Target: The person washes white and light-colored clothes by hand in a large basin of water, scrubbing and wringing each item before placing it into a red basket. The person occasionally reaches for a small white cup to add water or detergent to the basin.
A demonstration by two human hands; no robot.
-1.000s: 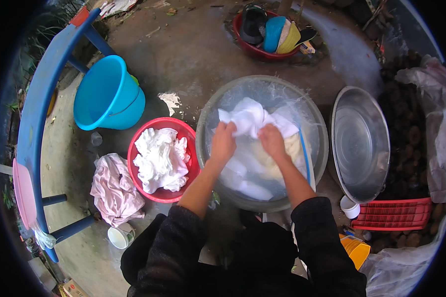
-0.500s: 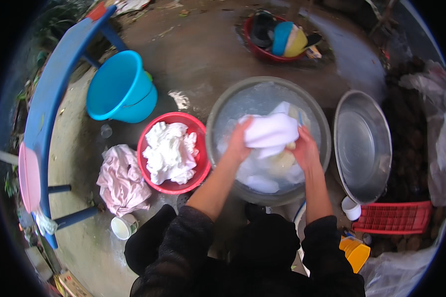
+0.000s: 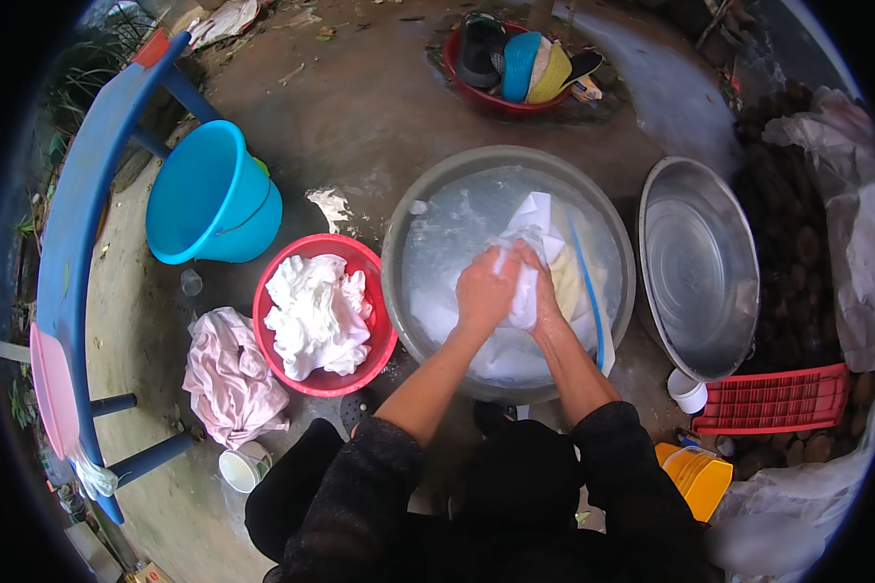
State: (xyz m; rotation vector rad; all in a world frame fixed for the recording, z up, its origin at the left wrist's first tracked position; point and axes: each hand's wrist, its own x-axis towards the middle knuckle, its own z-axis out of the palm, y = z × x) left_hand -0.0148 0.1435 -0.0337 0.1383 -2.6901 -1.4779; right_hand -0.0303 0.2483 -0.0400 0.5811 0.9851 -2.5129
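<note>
A white cloth (image 3: 535, 216) is bunched between my two hands over a large grey basin (image 3: 395, 282) of cloudy, soapy water. My left hand (image 3: 486, 290) is closed round the cloth's left side. Pressed against it from the right, my right hand (image 3: 542, 291) grips the same cloth; its fingers are partly hidden. More white cloth (image 3: 436, 309) lies under the water. Beside my right hand, a pale cream thing (image 3: 576, 282) with a blue strip (image 3: 587, 277) along it leans in the basin; I cannot make out its kind.
Left of the basin stand a red basin (image 3: 386, 335) heaped with white laundry (image 3: 316, 316), a pink cloth (image 3: 228, 379), a blue bucket (image 3: 214, 194) and a blue bench (image 3: 78, 223). To the right are a metal tub (image 3: 700, 272), a red rack (image 3: 773, 400) and a yellow container (image 3: 695, 478).
My hands have come together, squeezing the cloth that was stretched between them into a bunch. The blue strip at the basin's right now shows much more.
</note>
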